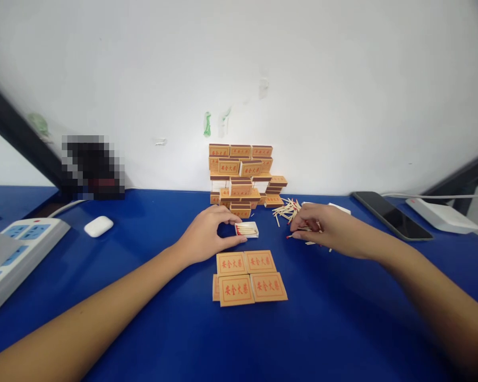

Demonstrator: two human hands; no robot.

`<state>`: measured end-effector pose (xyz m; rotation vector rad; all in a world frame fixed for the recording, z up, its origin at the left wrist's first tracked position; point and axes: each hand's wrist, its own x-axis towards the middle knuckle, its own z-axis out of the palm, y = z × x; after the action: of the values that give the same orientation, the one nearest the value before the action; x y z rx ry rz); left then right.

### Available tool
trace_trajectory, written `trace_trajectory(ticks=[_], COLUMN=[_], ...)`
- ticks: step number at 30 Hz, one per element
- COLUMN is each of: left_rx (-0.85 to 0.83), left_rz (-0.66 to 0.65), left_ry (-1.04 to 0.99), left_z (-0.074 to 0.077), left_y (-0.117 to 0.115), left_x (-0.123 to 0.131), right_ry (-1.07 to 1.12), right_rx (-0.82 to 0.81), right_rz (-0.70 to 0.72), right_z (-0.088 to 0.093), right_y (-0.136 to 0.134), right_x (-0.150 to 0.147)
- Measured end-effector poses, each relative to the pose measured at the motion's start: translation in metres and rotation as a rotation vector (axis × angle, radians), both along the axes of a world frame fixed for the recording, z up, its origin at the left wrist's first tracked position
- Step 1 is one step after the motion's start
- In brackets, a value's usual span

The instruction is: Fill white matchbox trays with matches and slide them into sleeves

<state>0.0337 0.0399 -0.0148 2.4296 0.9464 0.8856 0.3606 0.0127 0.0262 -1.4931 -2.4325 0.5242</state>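
Note:
My left hand (pixel 207 233) grips a small white matchbox tray (pixel 255 230) between thumb and fingers. Several red-tipped matches (pixel 246 230) lie side by side in it. To the right, my right hand (pixel 329 228) pinches a match (pixel 290 236) between thumb and forefinger, its red head pointing left. A loose heap of matches (pixel 287 210) spreads behind and under that hand, which hides part of it. Orange matchboxes (pixel 253 289) with red lettering lie flat in front of the tray. Behind it, more matchboxes (pixel 240 183) are stacked up near the wall.
A white power strip (pixel 27 249) and a white earbud case (pixel 99 226) sit at the left. On the right are a dark phone (pixel 390 215) and a white flat device (pixel 442 216) with a cable. A white wall (pixel 322 95) rises behind the blue table (pixel 163 329).

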Motion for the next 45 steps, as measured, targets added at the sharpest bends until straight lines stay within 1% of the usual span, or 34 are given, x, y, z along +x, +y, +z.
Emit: trace_trajectory(ticks=[2, 4, 8, 10, 13, 16, 18, 22, 28, 35, 40, 43, 45], left_rx=[0.004, 0.006, 0.006, 0.008, 0.016, 0.026, 0.027, 0.024, 0.021, 0.020, 0.006, 0.022, 0.023], left_rz=[-0.004, -0.003, 0.010, 0.012, 0.004, -0.006, -0.004, 0.002, 0.002, 0.007, -0.004, -0.016, -0.029], left_ry=[0.005, 0.009, 0.019, 0.022, 0.025, 0.026, 0.023, 0.020, 0.020, 0.025, 0.027, 0.018, 0.013], left_z=[0.001, 0.002, 0.003, 0.003, 0.003, 0.002, 0.002, 0.003, 0.001, 0.002, 0.002, 0.002, 0.002], left_y=[0.000, 0.001, 0.000, 0.000, -0.001, -0.001, -0.001, -0.001, 0.000, -0.001, 0.000, 0.000, -0.001], left_x=[0.001, 0.002, 0.002, 0.002, 0.002, 0.002, 0.002, 0.002, 0.002, 0.003, 0.002, 0.002, 0.002], right_ry=[-0.029, -0.052, -0.036, -0.002, 0.064, 0.095, 0.056, -0.049, -0.087, -0.110, -0.126, -0.048, 0.017], right_rx=[0.030, 0.071, 0.129, 0.133, 0.098, 0.042, 0.018, 0.000, -0.036, -0.108, -0.038, 0.044, 0.096], right_rz=[0.037, 0.042, 0.021, -0.020, -0.113, -0.144, -0.138, -0.173, -0.067, -0.079, -0.032, -0.007, 0.021], right_z=[-0.002, -0.004, -0.002, 0.000, 0.005, 0.008, 0.010, 0.011, 0.002, -0.005, -0.009, -0.010, -0.007], right_y=[0.000, -0.001, -0.006, -0.009, -0.010, -0.009, -0.008, -0.008, -0.007, -0.006, -0.007, -0.006, -0.004], right_x=[-0.005, -0.009, -0.015, -0.017, -0.018, -0.013, -0.008, -0.001, -0.005, -0.001, -0.011, -0.027, -0.041])
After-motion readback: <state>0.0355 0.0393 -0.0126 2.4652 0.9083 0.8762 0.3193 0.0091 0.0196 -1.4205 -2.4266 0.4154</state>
